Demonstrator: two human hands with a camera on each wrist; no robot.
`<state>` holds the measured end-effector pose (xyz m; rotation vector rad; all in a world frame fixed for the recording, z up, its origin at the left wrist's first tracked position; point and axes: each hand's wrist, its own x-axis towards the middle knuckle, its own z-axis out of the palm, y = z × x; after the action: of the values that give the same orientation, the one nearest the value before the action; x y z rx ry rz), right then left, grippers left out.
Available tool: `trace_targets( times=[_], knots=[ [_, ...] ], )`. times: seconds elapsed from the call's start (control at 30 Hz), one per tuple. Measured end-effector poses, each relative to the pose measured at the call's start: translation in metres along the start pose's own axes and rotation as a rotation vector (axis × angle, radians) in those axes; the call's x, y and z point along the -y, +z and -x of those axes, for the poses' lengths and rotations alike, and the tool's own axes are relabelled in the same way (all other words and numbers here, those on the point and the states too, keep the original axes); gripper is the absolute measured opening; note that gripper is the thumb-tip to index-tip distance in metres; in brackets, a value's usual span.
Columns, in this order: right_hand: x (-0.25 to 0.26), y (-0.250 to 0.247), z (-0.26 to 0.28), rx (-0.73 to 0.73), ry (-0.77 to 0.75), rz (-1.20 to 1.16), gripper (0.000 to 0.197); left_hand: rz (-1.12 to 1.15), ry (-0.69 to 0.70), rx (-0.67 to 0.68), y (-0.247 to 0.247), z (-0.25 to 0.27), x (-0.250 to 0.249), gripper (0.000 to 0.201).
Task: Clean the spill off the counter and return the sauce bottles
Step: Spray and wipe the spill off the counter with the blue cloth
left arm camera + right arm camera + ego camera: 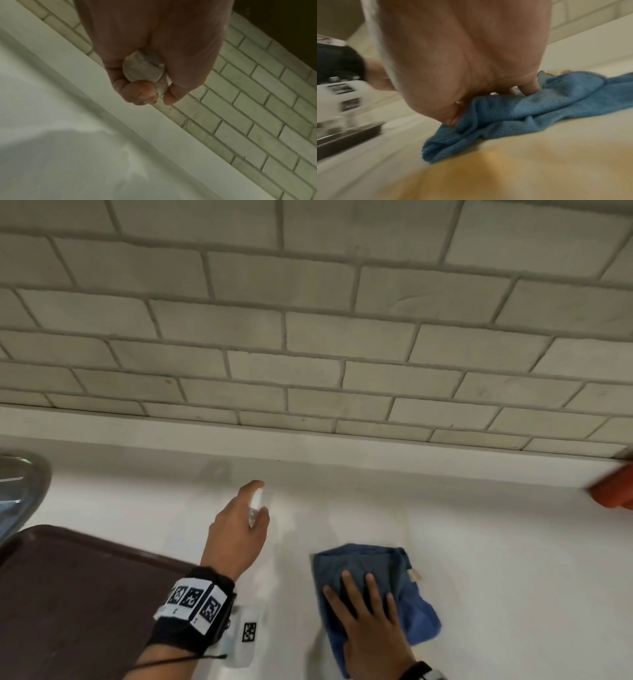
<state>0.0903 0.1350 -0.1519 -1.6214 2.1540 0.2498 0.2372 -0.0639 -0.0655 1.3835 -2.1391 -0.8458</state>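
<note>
My left hand [239,529] grips a small clear spray bottle [256,506] above the white counter [496,542], its nozzle end toward the back wall. The left wrist view shows the bottle's round base [144,67] enclosed by my curled fingers [140,93]. My right hand [363,607] lies flat with straight fingers on a crumpled blue cloth [394,563] on the counter. In the right wrist view the blue cloth [539,111] bunches under my fingers [530,86]. A blurred yellowish patch [488,169] shows on the counter near that camera. No sauce bottle is clearly in view.
A dark brown tray [68,594] fills the near left of the counter. A metal rim [24,484] shows at the left edge and a red-orange object [613,491] at the far right. A tiled wall [308,337] rises behind the counter.
</note>
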Motion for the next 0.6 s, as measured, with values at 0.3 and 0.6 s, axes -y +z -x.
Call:
trace_targets(
  times=[0.3,0.6],
  knots=[
    [-0.103,-0.052,-0.053,-0.009,0.224,-0.134,0.078,-0.066,0.07,0.052,0.024,-0.016,-0.017,0.027],
    [-0.09,-0.095,-0.13,0.008,0.186,-0.136,0.083,-0.017,0.034,0.016,0.026,-0.006,-0.013,0.038]
  ],
)
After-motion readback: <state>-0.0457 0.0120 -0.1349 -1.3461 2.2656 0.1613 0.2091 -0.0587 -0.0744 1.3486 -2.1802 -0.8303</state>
